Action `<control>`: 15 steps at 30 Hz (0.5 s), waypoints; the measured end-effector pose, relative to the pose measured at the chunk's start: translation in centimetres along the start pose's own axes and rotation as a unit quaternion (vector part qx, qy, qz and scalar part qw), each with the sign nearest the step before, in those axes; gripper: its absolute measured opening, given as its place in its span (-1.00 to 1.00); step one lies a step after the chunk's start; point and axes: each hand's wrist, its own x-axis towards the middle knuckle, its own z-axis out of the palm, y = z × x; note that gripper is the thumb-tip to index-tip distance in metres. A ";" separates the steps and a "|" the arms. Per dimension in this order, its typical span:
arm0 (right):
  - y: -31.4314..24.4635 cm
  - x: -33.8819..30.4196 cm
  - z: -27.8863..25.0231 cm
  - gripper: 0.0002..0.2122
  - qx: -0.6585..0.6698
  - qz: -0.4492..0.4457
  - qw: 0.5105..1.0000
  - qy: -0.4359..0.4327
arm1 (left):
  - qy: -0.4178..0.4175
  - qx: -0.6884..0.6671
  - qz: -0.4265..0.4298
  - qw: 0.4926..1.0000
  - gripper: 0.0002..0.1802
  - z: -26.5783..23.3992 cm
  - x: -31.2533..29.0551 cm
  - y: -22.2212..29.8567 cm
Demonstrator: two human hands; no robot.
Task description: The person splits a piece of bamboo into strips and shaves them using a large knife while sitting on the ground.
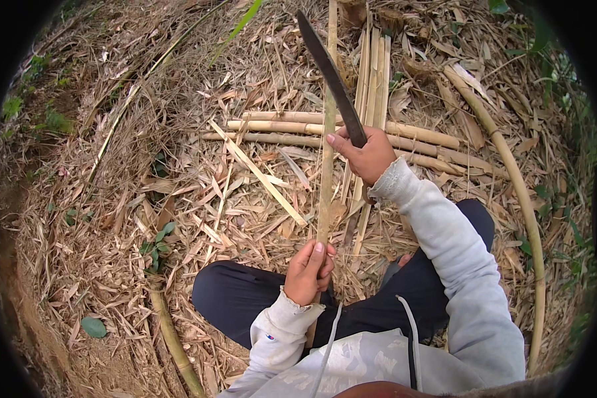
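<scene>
My left hand [308, 266] is closed round the near end of a long bamboo strip [326, 179], just in front of my lap. The strip runs straight away from me toward the top edge of the head view. In my right hand [366, 154] is a machete [335, 76] with a long dark blade pointing up and to the left. Its blade crosses over the strip. The right thumb reaches out toward the strip's edge; whether it touches cannot be made out. Most of the machete's handle is hidden by my fingers.
Several bamboo poles [421, 132] lie crosswise beyond my knees, with split bamboo strips [376, 83] across them. A loose strip [265, 179] rests to the left. A curved pole [511, 166] arcs along the right, another pole [172, 338] at lower left. Dry leaves and stumps [418, 69] surround me.
</scene>
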 end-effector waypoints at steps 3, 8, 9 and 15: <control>-0.1 -0.1 0.1 -0.77 0.085 0.039 0.995 -0.038 | 0.007 -0.021 -0.017 1.000 -0.49 0.6 -0.3 0.2; -1.4 -0.9 0.1 -0.75 0.237 0.081 0.966 -0.068 | -0.012 -0.144 -0.049 0.988 -0.43 1.8 0.2 0.4; -1.5 -1.0 0.0 -0.74 0.232 0.084 0.967 -0.067 | -0.063 -0.159 -0.056 0.984 -0.45 1.0 0.3 0.4; -0.7 -0.7 -1.4 -0.52 -0.030 -0.027 0.999 -0.028 | -0.037 -0.125 0.000 0.992 -0.67 0.2 0.5 0.4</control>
